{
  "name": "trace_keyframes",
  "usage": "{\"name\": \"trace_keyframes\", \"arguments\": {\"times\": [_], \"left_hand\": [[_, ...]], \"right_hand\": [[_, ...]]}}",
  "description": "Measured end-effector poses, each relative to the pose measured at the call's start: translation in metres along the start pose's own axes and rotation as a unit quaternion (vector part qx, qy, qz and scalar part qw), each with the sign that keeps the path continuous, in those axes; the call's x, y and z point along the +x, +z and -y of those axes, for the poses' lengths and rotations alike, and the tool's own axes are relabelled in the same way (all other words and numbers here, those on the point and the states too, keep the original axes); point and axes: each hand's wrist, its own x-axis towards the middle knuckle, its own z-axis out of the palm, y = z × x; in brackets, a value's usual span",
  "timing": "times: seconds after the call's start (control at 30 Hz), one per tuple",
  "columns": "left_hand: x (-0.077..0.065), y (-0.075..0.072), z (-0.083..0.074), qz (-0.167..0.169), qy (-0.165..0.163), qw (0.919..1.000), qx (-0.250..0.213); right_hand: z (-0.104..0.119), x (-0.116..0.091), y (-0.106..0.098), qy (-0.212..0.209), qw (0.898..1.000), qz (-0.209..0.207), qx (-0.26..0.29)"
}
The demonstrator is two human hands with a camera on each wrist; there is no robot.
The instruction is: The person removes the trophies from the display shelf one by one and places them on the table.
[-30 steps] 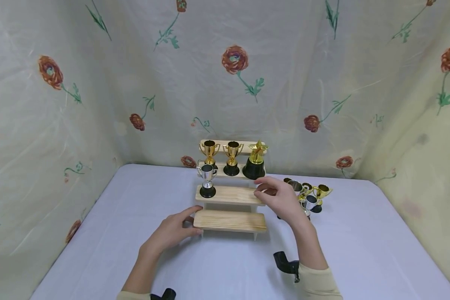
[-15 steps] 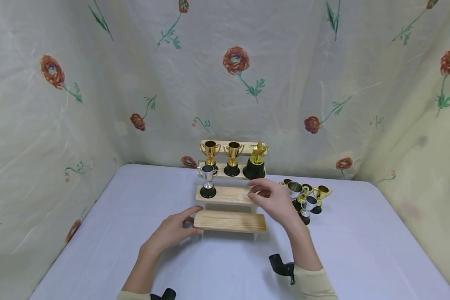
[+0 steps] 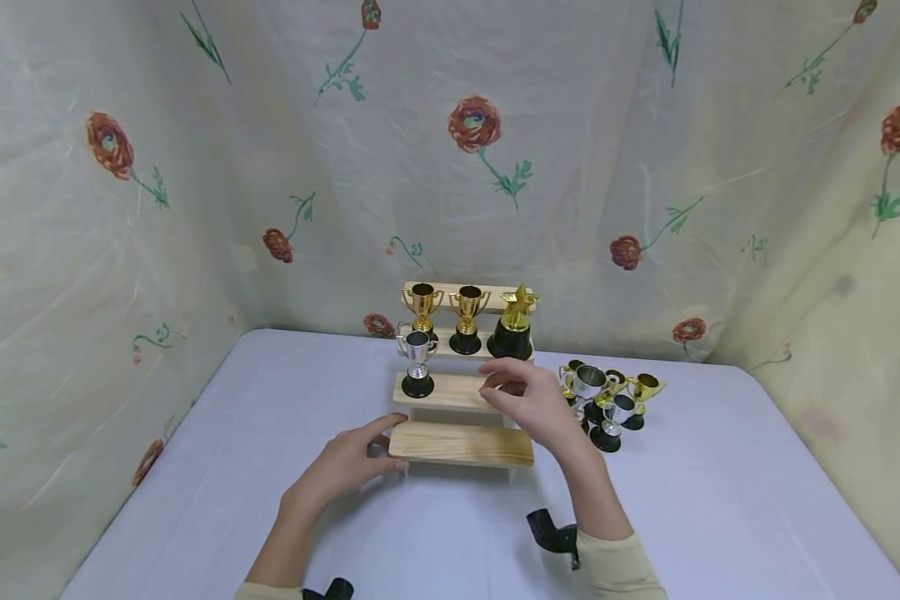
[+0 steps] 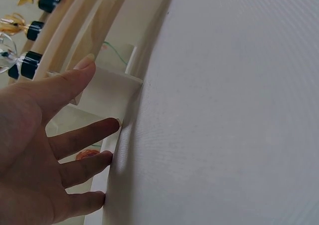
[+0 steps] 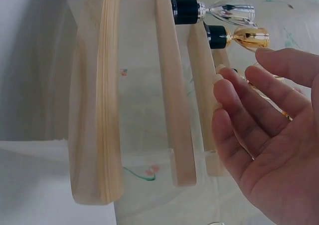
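Note:
A wooden tiered stand (image 3: 461,442) rests on the table. My left hand (image 3: 348,457) is at the front plank's left end; in the left wrist view its thumb (image 4: 72,85) lies against the plank, the other fingers spread straight. Loosely bent and holding nothing, my right hand (image 3: 528,404) hovers by the right part of the second plank from the front. That plank bears a silver trophy cup (image 3: 417,354) at its left. On the plank behind stand two gold trophy cups (image 3: 468,307) and a gold star trophy (image 3: 519,321) with a black base.
Right of the stand, several gold and silver trophy cups (image 3: 607,404) stand close together on the white-covered table (image 3: 735,500). A flower-patterned curtain (image 3: 555,217) hangs behind and at both sides.
My right hand has moved left, from the stand's right edge to over the second plank, uncovering more of the trophies at right. My left hand stays put.

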Motion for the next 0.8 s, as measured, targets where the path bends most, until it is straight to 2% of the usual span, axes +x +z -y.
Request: {"name": "trace_keyframes", "arguments": {"times": [0.33,0.8], "left_hand": [[-0.002,-0.001,0.002,0.004,0.006,1.0,-0.004],[0.0,0.0,0.003,0.004,0.003,1.0,0.0]], "right_hand": [[0.011,0.003,0.008,-0.005,1.0,0.0,0.001],[0.013,0.012,0.017,-0.009,1.0,-0.003,0.026]]}}
